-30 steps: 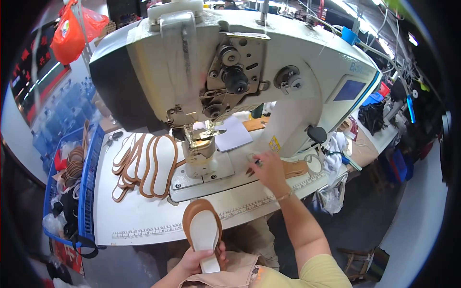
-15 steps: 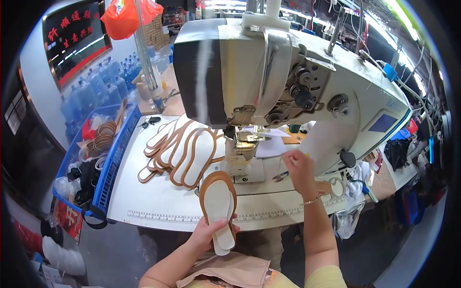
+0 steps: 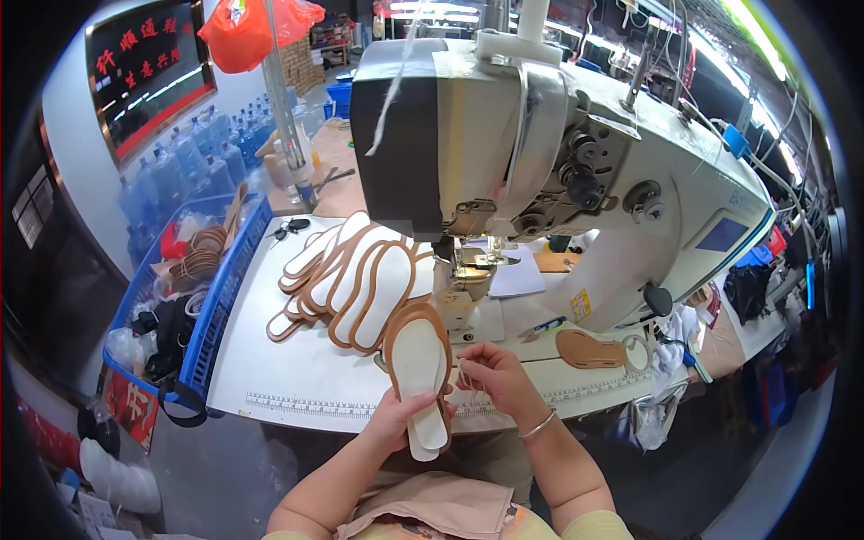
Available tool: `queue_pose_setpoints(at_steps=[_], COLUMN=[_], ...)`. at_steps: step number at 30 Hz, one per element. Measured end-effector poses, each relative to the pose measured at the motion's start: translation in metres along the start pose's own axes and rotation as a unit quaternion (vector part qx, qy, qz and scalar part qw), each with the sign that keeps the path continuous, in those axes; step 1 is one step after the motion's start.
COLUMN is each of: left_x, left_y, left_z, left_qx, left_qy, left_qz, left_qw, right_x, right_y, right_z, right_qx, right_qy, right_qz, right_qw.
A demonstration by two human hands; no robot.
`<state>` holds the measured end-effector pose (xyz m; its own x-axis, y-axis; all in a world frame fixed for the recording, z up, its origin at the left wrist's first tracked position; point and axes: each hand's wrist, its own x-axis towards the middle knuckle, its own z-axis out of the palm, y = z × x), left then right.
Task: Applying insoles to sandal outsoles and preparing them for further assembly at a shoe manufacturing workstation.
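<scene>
My left hand [image 3: 402,421] is closed on shoe insoles [image 3: 420,358], brown-edged with a white layer on top, held upright at the table's front edge. The thumb presses on the white face, and a second white edge shows beneath it. Just right of them, my right hand [image 3: 498,375] is pinched, with a thin pale strand [image 3: 465,382] hanging at its fingertips. Whether the strand joins the insoles I cannot tell. Behind, a fanned pile of similar insoles [image 3: 378,292] lies on the white table [image 3: 261,360], left of the sewing machine [image 3: 468,144].
A blue basket [image 3: 205,335] of cords and bags stands left. Right of the needle area lie a pen-like tool [image 3: 547,326], a brown sole piece [image 3: 589,349] and scissors [image 3: 636,351]. White paper [image 3: 517,277] lies behind the needle. A ruler strip [image 3: 310,405] runs along the front edge.
My right hand has come down and left from beside the machine to the insoles. The pen-like tool and brown sole piece it covered now show. The left hand keeps its hold.
</scene>
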<state>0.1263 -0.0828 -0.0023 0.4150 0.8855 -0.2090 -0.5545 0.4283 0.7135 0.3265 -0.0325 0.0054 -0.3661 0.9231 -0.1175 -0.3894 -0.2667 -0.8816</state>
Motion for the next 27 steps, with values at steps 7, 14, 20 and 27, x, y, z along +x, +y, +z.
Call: queue_pose_setpoints(at_steps=[7,14,20,27], left_x=[-0.004,-0.002,-0.003,-0.010], left_y=[-0.009,-0.010,-0.014,0.000], left_z=[0.003,0.013,0.006,-0.003], left_qx=[0.015,0.119,0.067,-0.013], left_qy=[-0.038,0.031,0.048,-0.014], left_qz=[0.016,0.046,0.040,0.065], left_qw=[0.999,0.991,0.996,0.998], right_x=[-0.016,-0.031,-0.031,-0.032], right_y=[0.002,0.011,0.018,0.010], right_z=[0.027,0.031,0.013,-0.028], right_qx=[-0.394,-0.347,0.255,0.515], right_qy=[0.066,0.142,0.116,-0.048], right_qz=[-0.152,-0.126,-0.002,0.022], right_qw=[0.904,0.919,0.960,0.856])
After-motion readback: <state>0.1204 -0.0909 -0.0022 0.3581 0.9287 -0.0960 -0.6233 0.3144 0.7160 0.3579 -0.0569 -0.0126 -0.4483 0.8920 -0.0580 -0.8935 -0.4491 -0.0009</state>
